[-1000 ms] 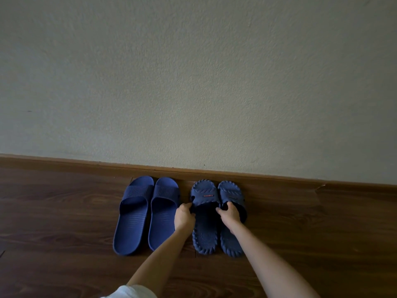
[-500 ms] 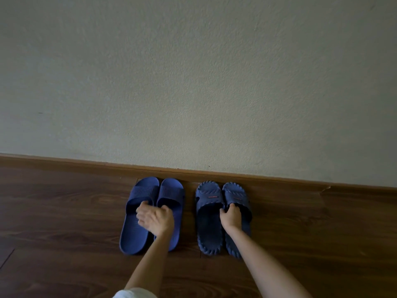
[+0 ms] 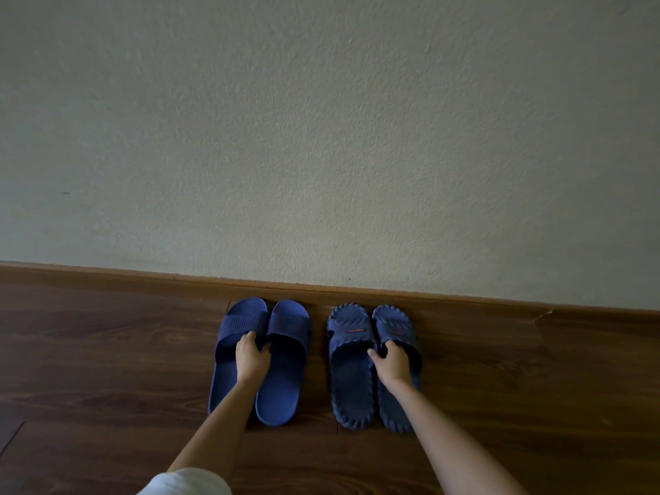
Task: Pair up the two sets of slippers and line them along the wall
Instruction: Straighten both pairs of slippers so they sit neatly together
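Two pairs of slippers lie on the dark wooden floor, toes against the skirting board. The lighter blue ribbed pair (image 3: 282, 380) is on the left, its two slippers side by side. The darker blue pair (image 3: 348, 369) with scalloped soles is on the right. My left hand (image 3: 251, 359) rests between the lighter pair, fingers hooked on the inner edges of both straps. My right hand (image 3: 391, 362) grips the strap edges of the darker pair, thumb in the left slipper and fingers in the right one.
A plain pale wall (image 3: 321, 137) fills the upper view above a brown skirting board (image 3: 107, 276). Wooden floor (image 3: 89, 369) stretches left and right of the slippers. A white sleeve (image 3: 185, 482) shows at the bottom edge.
My left hand left the darker pair and moved left onto the lighter blue pair, taking hold at the straps. The lighter pair now lies straighter. My right hand stayed on the darker pair.
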A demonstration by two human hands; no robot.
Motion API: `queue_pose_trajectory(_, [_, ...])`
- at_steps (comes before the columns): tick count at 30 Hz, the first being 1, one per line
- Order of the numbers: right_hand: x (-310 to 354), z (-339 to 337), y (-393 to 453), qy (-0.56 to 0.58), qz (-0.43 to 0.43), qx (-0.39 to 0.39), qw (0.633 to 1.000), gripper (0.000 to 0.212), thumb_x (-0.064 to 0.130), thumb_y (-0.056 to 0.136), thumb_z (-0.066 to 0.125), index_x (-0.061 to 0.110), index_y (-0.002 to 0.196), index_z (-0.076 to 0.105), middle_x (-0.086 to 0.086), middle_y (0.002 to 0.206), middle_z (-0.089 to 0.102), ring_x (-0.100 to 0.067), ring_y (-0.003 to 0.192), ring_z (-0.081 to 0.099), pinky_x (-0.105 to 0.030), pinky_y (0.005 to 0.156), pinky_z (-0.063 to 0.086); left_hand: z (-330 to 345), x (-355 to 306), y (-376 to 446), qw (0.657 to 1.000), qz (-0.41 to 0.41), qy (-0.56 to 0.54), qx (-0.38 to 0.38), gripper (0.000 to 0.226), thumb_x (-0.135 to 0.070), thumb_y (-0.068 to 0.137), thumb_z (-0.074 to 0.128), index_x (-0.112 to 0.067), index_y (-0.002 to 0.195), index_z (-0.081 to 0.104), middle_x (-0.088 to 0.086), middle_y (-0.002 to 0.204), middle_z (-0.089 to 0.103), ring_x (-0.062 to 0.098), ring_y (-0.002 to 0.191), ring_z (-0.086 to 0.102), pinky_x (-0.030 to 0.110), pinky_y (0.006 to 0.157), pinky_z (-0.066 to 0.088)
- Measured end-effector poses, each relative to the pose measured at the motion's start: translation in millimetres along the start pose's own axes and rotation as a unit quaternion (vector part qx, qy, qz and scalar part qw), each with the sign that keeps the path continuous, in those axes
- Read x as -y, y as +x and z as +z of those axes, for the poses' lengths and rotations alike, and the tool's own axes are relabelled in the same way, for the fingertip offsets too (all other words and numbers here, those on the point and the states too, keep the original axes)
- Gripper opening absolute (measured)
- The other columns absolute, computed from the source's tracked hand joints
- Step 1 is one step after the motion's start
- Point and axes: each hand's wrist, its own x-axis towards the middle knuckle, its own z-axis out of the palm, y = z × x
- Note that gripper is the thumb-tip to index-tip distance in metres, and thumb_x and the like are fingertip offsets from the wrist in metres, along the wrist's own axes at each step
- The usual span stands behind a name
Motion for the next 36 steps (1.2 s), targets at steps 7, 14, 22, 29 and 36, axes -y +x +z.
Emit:
queue_pose_trajectory(7, [0, 4, 2, 0.006, -0.003, -0.007, 1.0, 0.031, 0.025, 0.095, 0.055, -0.001, 0.113, 0.055, -0.017, 0.116, 0.059, -0.03, 0.108, 0.057, -0.026, 0.074, 0.036, 3, -4, -2, 0.999, -0.018, -0.05, -0.009, 0.037, -0.003, 0.085, 0.06, -0.018, 0.06, 0.038, -0.001, 0.061, 0.046, 0.022, 0.065, 0.048, 0.034, 0.061, 0.037])
queue_pose_trajectory(14, [2, 6, 2, 0.004, -0.002, -0.003, 1.0, 0.031, 0.025, 0.096, 0.054, 0.0, 0.113, 0.055, -0.017, 0.117, 0.059, -0.03, 0.107, 0.057, -0.027, 0.074, 0.038, -1, -8, 5, 0.992, -0.07, -0.102, 0.032, 0.036, -0.017, 0.089, 0.06, -0.013, 0.058, 0.042, 0.004, 0.058, 0.045, 0.016, 0.055, 0.044, 0.027, 0.048, 0.033])
queue_pose_trajectory(22, [8, 9, -2, 0.011, 0.011, -0.013, 1.0, 0.034, 0.024, 0.097, 0.052, -0.001, 0.12, 0.052, -0.018, 0.125, 0.055, -0.031, 0.115, 0.055, -0.033, 0.087, 0.046, -3, -7, 5, 0.99, -0.071, -0.11, 0.047, 0.032, -0.016, 0.087, 0.063, -0.013, 0.06, 0.045, 0.004, 0.062, 0.049, 0.02, 0.06, 0.048, 0.031, 0.054, 0.039])
queue_pose_trajectory(29, [8, 3, -2, -0.003, 0.001, 0.01, 1.0, 0.035, 0.024, 0.098, 0.05, -0.001, 0.122, 0.05, -0.02, 0.126, 0.055, -0.033, 0.114, 0.055, -0.034, 0.084, 0.045, -11, 2, -3, 0.99, -0.062, -0.122, 0.019, 0.019, -0.011, 0.078, 0.073, -0.015, 0.066, 0.059, 0.005, 0.077, 0.061, 0.024, 0.077, 0.057, 0.035, 0.072, 0.047])
queue_pose_trajectory(36, [14, -5, -6, -0.149, -0.01, 0.009, 0.989, 0.044, 0.036, 0.096, 0.051, 0.005, 0.127, 0.052, -0.013, 0.118, 0.065, -0.028, 0.103, 0.065, -0.035, 0.074, 0.053, -8, 5, -19, 0.991, -0.015, -0.128, -0.022, 0.015, -0.015, 0.082, 0.069, -0.012, 0.069, 0.062, -0.004, 0.067, 0.062, 0.013, 0.067, 0.058, 0.033, 0.069, 0.051])
